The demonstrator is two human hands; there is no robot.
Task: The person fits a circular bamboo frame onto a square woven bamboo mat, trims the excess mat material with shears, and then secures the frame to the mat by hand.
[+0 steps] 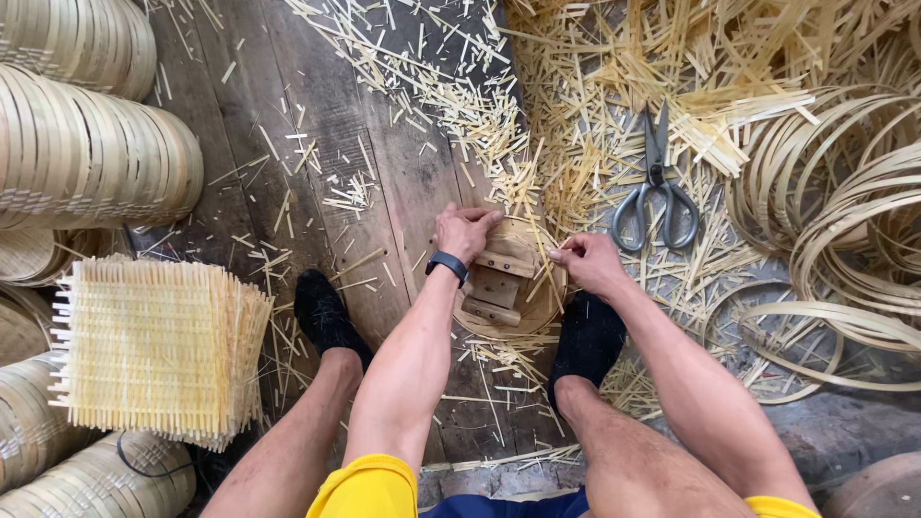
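The person sits over a dark plank floor (317, 144), feet in black socks planted either side of a round wooden form (504, 283) with small wooden blocks fixed across its top. The left hand (464, 230) lies on the far left rim of the form, fingers curled over the edge and pressing down; its grip is closed on the rim and holds nothing loose. The right hand (587, 262) sits at the form's right edge, thumb and fingertips pinched together on what looks like a thin bamboo strip (545, 264) running along the rim; the strip's end is hard to make out.

By the look of it, the step in hand is seating or bending a strip around the form. The next move would likely call for steady downward pressure from the left hand while the right keeps its pinch tight and feeds the strip snugly along the curve.

Grey scissors (657, 192) lie just beyond the right hand among bamboo offcuts (576, 96). Coiled bamboo hoops (844, 211) lie at the right; a stack of woven mats (158, 350) and stacked round baskets (91, 158) stand at the left.
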